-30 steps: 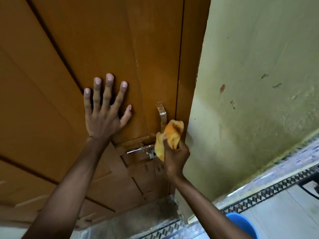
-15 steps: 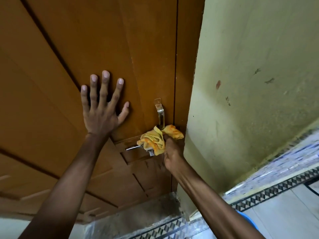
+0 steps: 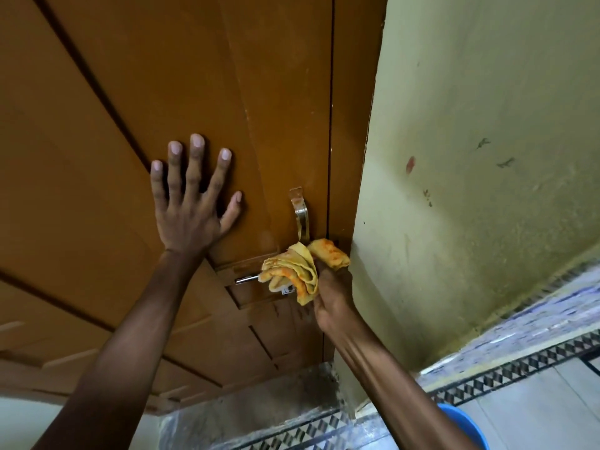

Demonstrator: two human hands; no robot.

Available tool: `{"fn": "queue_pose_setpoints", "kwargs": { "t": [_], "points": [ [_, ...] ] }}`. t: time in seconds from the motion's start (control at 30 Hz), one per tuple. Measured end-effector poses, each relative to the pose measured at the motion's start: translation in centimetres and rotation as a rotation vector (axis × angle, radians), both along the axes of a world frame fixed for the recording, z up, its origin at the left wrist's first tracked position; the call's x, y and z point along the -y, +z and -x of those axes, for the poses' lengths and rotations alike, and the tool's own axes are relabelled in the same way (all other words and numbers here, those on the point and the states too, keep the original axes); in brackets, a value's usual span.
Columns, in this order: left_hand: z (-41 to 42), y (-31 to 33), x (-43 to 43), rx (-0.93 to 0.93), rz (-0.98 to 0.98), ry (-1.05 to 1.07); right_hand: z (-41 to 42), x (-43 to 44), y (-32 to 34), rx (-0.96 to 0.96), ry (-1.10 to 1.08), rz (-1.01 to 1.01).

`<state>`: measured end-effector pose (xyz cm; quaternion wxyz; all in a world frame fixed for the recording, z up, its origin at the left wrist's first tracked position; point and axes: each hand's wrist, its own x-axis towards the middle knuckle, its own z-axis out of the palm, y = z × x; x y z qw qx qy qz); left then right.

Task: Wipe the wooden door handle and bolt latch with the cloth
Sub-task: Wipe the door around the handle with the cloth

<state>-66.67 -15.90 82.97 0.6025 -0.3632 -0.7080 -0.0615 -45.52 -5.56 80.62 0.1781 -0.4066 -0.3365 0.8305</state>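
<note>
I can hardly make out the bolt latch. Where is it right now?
In the head view, the bolt latch sits low on the door, mostly under the cloth held by the right hand, below the handle.

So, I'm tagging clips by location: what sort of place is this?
Probably a home doorway, perhaps by a washroom: a brown panelled wooden door, a stained pale green plastered wall, and a blue plastic bucket on patterned floor tiles.

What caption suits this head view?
Left hand braces the door while the right hand presses a cloth onto the bolt latch.

The wall (image 3: 470, 157) crowds the right hand (image 3: 334, 297) (left hand (image 3: 191, 209) splayed on open door (image 3: 130, 92)).
</note>
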Motion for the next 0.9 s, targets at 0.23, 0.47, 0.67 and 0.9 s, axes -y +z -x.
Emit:
{"fn": "queue_pose_setpoints", "kwargs": {
  "t": [0.23, 0.47, 0.67, 0.9],
  "points": [
    [0.0, 0.0, 0.0, 0.013, 0.003, -0.012, -0.2, 0.2, 0.9, -0.03, 0.016, 0.041],
    [-0.2, 0.2, 0.0, 0.02, -0.001, -0.001, 0.6, 0.3, -1.2, -0.036, -0.069, 0.011],
    [-0.3, 0.3, 0.0, 0.022, 0.003, -0.016, 0.7, -0.3, -0.4, -0.003, -0.014, -0.059],
    [-0.1, 0.2, 0.0, 0.016, 0.005, -0.024, -2.7, -1.7, 1.0, 0.189, -0.263, -1.171]
  ]
}}
